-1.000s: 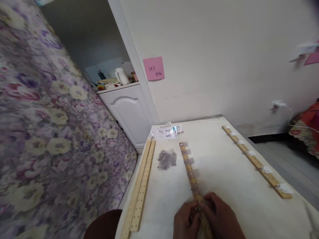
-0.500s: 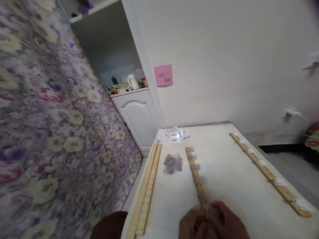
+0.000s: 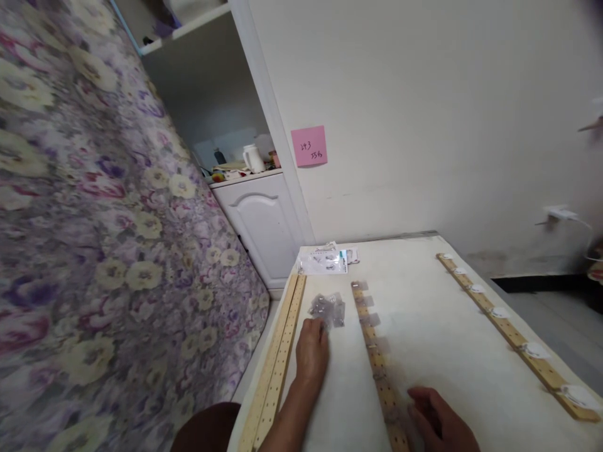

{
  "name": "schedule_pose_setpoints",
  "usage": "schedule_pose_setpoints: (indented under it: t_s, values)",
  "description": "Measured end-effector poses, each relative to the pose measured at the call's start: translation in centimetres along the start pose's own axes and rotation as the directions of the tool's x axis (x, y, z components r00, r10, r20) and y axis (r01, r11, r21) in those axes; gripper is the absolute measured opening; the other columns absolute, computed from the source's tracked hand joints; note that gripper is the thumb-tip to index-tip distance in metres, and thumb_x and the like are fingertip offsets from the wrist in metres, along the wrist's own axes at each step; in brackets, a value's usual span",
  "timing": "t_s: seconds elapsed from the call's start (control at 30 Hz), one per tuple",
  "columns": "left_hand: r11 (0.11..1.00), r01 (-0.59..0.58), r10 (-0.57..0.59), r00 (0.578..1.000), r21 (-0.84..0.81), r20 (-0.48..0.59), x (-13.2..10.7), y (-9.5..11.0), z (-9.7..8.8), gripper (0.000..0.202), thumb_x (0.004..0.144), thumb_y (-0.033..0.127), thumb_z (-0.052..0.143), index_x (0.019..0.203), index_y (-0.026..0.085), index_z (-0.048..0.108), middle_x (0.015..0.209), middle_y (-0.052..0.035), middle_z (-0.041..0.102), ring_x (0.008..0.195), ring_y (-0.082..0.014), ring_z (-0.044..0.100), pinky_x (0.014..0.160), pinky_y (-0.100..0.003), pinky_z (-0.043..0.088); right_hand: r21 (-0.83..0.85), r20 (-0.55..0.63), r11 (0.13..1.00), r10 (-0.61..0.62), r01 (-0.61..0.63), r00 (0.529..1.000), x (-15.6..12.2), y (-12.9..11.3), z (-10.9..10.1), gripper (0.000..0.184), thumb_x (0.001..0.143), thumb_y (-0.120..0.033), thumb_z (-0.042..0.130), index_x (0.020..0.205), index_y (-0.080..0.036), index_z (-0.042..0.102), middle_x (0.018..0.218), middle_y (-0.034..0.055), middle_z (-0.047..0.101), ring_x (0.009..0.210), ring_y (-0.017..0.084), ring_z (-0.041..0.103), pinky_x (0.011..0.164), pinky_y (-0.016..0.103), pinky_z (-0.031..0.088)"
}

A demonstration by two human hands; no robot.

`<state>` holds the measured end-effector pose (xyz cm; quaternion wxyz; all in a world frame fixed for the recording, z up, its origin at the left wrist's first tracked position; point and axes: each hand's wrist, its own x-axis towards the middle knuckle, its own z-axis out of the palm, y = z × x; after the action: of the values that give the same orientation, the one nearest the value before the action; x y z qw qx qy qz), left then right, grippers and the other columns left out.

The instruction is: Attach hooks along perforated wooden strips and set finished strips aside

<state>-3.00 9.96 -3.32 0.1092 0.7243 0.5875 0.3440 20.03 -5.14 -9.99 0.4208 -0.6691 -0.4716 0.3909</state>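
Observation:
My left hand (image 3: 311, 355) reaches to the near edge of a pile of small greyish see-through pieces with shiny metal bits (image 3: 328, 306). Its fingers are curled together, and whatever lies under the fingertips is hidden. A wooden strip with rows of holes (image 3: 375, 358) runs up the middle of the table, with several grey tab-like pieces along it. Beside the strip's near end rests my right hand (image 3: 440, 417), thumb and fingers apart and nothing visible between them.
Two bare drilled wooden strips (image 3: 277, 358) lie along the left edge. On the right, another strip (image 3: 506, 329) carries several white round pieces. Clear plastic packaging (image 3: 325, 261) sits at the back of the white-covered table (image 3: 424, 301). A floral curtain (image 3: 117, 251) hangs at left.
My left hand has left the middle strip and moved forward and left to the pile. My right hand has shifted slightly right, off the strip, and its fingers have parted.

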Motion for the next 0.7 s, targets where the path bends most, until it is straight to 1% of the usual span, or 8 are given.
schedule_pose_setpoints:
  t_s: [0.1, 0.17, 0.3, 0.43, 0.57, 0.7]
  values:
    - [0.999, 0.017, -0.017, 1.0, 0.035, 0.005, 0.4, -0.5, 0.9, 0.021, 0.077, 0.007, 0.048, 0.086, 0.018, 0.064, 0.085, -0.0043, 0.059, 0.081, -0.0189, 0.057, 0.076, -0.03, 0.042, 0.025, -0.021, 1.0, -0.003, 0.004, 1.0, 0.1, 0.2, -0.1, 0.035, 0.076, -0.045, 0.054, 0.099, -0.019, 0.062, 0.088, 0.0078, 0.073, 0.08, 0.022, 0.07, 0.069, 0.028, 0.054]
    - [0.999, 0.026, -0.026, 1.0, 0.045, 0.003, 0.4, -0.6, 0.9, 0.02, 0.077, 0.007, 0.047, 0.083, 0.018, 0.063, 0.082, -0.0036, 0.059, 0.078, -0.0185, 0.057, 0.074, -0.029, 0.041, 0.035, -0.023, 0.999, -0.001, 0.002, 1.0, 0.1, 0.2, -0.2, 0.036, 0.076, -0.045, 0.055, 0.099, -0.019, 0.062, 0.09, 0.008, 0.073, 0.079, 0.022, 0.07, 0.066, 0.028, 0.054]
    - [0.998, 0.056, -0.056, 0.998, 0.042, -0.002, -0.3, -0.7, 0.0, 0.019, 0.076, 0.008, 0.046, 0.078, 0.018, 0.062, 0.078, -0.0029, 0.061, 0.075, -0.0184, 0.057, 0.071, -0.028, 0.04, 0.049, -0.013, 0.999, -0.021, 0.021, 1.0, -0.2, -0.2, -0.3, 0.036, 0.076, -0.046, 0.054, 0.099, -0.019, 0.062, 0.091, 0.0081, 0.073, 0.076, 0.022, 0.07, 0.064, 0.028, 0.054]
    - [0.997, 0.08, -0.08, 0.997, 0.017, 0.011, -1.8, -0.3, -1.0, 0.015, 0.076, 0.013, 0.047, 0.071, 0.019, 0.061, 0.072, -0.0017, 0.061, 0.07, -0.0185, 0.057, 0.066, -0.027, 0.039, 0.048, -0.013, 0.998, -0.039, 0.04, 0.999, -0.4, -0.8, -0.3, 0.035, 0.077, -0.045, 0.052, 0.098, -0.019, 0.061, 0.088, 0.0074, 0.073, 0.075, 0.021, 0.069, 0.065, 0.027, 0.054]
    - [0.995, 0.099, -0.099, 0.995, -0.029, 0.017, -3.3, 0.4, -1.9, 0.017, 0.081, 0.021, 0.047, 0.072, 0.019, 0.061, 0.072, -0.0014, 0.063, 0.071, -0.0191, 0.059, 0.065, -0.027, 0.04, 0.038, -0.012, 0.998, -0.048, 0.048, 0.999, -0.5, -1.0, -0.3, 0.035, 0.078, -0.046, 0.051, 0.098, -0.019, 0.06, 0.088, 0.0073, 0.072, 0.076, 0.021, 0.069, 0.067, 0.028, 0.054]
    - [0.993, 0.089, -0.086, 0.995, -0.08, 0.046, -3.9, 1.2, -2.6, 0.022, 0.084, 0.028, 0.047, 0.074, 0.02, 0.064, 0.076, -0.0018, 0.066, 0.075, -0.0195, 0.062, 0.068, -0.027, 0.042, 0.036, 0.0, 0.998, -0.046, 0.046, 0.999, -0.7, -0.9, -0.3, 0.036, 0.078, -0.046, 0.05, 0.099, -0.018, 0.06, 0.089, 0.0081, 0.072, 0.077, 0.022, 0.069, 0.067, 0.028, 0.054]
